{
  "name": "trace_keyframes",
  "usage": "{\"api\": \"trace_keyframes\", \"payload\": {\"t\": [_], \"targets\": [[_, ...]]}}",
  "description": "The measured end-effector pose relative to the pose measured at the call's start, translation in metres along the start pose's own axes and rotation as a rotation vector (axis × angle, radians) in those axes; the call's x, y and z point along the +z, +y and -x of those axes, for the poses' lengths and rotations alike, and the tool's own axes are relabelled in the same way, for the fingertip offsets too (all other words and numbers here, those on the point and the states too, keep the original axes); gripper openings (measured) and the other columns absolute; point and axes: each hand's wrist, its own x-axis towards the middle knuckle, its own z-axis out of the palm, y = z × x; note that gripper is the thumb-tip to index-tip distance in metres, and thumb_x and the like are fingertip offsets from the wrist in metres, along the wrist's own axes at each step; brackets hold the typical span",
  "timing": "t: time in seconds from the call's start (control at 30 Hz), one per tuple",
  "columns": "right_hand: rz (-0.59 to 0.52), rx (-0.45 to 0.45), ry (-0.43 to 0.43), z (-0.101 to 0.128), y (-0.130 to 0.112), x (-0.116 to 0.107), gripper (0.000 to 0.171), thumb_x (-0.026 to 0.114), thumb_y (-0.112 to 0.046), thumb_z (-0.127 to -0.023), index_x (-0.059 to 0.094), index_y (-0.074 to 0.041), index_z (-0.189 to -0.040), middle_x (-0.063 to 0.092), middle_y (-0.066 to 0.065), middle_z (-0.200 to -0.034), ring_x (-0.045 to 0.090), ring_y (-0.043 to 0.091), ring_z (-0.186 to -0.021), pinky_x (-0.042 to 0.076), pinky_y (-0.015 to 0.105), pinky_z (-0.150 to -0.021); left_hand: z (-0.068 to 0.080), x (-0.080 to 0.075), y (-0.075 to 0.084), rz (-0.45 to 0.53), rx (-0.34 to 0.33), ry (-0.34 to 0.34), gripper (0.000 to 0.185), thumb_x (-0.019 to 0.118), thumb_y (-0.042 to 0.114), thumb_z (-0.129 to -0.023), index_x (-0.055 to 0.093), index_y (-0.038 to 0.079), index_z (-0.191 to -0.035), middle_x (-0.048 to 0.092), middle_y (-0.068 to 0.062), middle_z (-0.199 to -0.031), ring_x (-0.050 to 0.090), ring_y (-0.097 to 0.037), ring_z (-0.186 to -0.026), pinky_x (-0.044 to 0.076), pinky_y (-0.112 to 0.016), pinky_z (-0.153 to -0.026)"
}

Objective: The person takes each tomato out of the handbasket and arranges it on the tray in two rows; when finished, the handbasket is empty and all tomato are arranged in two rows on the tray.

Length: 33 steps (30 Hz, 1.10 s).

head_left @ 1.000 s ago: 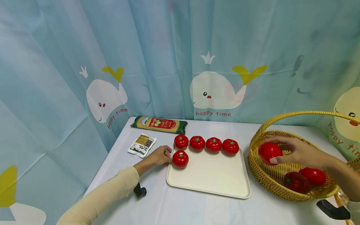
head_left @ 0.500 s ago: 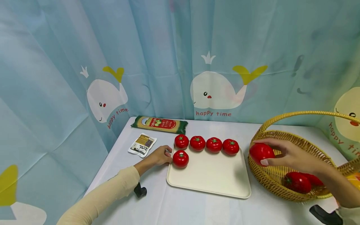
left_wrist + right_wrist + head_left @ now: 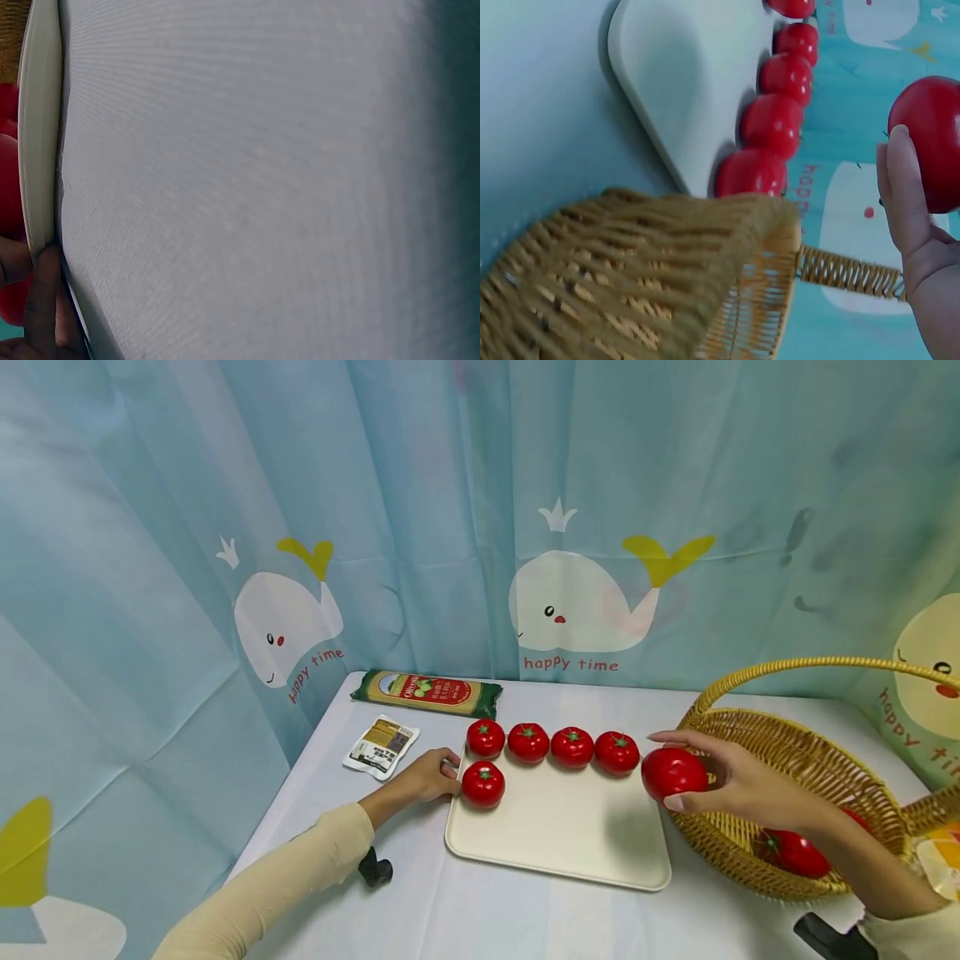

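My right hand (image 3: pixel 750 783) grips a red tomato (image 3: pixel 667 774) in the air over the tray's right edge, beside the basket. In the right wrist view the thumb and fingers lie round this tomato (image 3: pixel 934 142). My left hand (image 3: pixel 427 777) pinches the left rim of the cream tray (image 3: pixel 555 843), and the left wrist view shows the fingers (image 3: pixel 43 296) at that rim. Along the tray's back edge runs a row of several tomatoes (image 3: pixel 572 747). One more tomato (image 3: pixel 483 785) sits in front of the row's left end, close to my left hand.
A wicker basket (image 3: pixel 723 852) with a tall handle stands right of the tray. Inside lie red tomatoes (image 3: pixel 798 853), partly hidden by my right arm. A long green-ended packet (image 3: pixel 427 692) and a small flat pouch (image 3: pixel 381 747) lie at the back left, before a blue curtain (image 3: pixel 450 527).
My right hand has carried the tomato leftward, from over the basket to the tray's right edge. The left hand stays at the tray rim.
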Motion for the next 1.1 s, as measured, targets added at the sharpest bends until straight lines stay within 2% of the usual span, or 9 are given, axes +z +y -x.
{"api": "trace_keyframes", "payload": {"t": [0.1,0.23,0.53,0.8,1.0,1.1], "targets": [[-0.031,0.041,0.006,-0.003,-0.002,0.006,0.071,0.079,-0.012,-0.083,0.045,-0.010,-0.144,0.053,0.022,-0.131,0.064,0.023,-0.102,0.064,0.032,-0.072,0.001,0.000,0.001,-0.001,0.000,0.001,0.040,0.073,-0.001,-0.078,0.060,-0.001,-0.116,0.061,-0.006,-0.085,0.057,-0.014,-0.073,0.056,-0.021,-0.063],[-0.031,0.070,0.011,-0.008,-0.002,0.012,0.071,0.082,-0.016,-0.080,0.048,-0.009,-0.142,0.056,0.021,-0.127,0.063,0.026,-0.103,0.064,0.031,-0.072,0.002,0.000,0.001,-0.008,0.004,0.005,0.041,0.073,-0.001,-0.078,0.060,-0.001,-0.117,0.061,-0.006,-0.085,0.057,-0.013,-0.073,0.056,-0.021,-0.063],[-0.082,0.029,-0.021,-0.017,0.003,0.025,0.062,0.081,-0.013,-0.081,0.052,-0.014,-0.136,0.060,0.012,-0.125,0.062,0.018,-0.106,0.064,0.032,-0.075,0.001,0.001,0.000,0.004,0.008,0.010,0.040,0.072,-0.002,-0.078,0.060,-0.002,-0.117,0.061,-0.006,-0.084,0.057,-0.013,-0.071,0.058,-0.022,-0.063],[-0.196,-0.025,-0.078,-0.025,0.004,0.035,0.062,0.078,-0.004,-0.083,0.047,-0.007,-0.137,0.056,0.009,-0.129,0.065,0.020,-0.106,0.065,0.036,-0.077,0.001,0.001,-0.001,0.001,0.013,0.011,0.039,0.073,-0.001,-0.079,0.061,-0.001,-0.116,0.061,-0.006,-0.084,0.057,-0.013,-0.071,0.057,-0.022,-0.063],[-0.195,-0.081,-0.084,-0.029,0.005,0.040,0.071,0.078,-0.002,-0.083,0.044,-0.005,-0.146,0.049,0.025,-0.138,0.062,0.021,-0.109,0.064,0.035,-0.078,0.001,0.000,-0.002,-0.008,0.013,0.008,0.040,0.073,-0.001,-0.078,0.060,-0.001,-0.117,0.062,-0.006,-0.085,0.058,-0.014,-0.073,0.056,-0.021,-0.063],[-0.201,-0.074,-0.077,-0.031,0.005,0.042,0.071,0.078,-0.002,-0.082,0.045,-0.004,-0.144,0.050,0.026,-0.136,0.062,0.021,-0.109,0.064,0.035,-0.078,0.001,-0.001,-0.002,-0.003,0.016,0.003,0.040,0.073,-0.001,-0.079,0.060,-0.001,-0.117,0.061,-0.006,-0.085,0.058,-0.014,-0.073,0.057,-0.022,-0.063]]}}
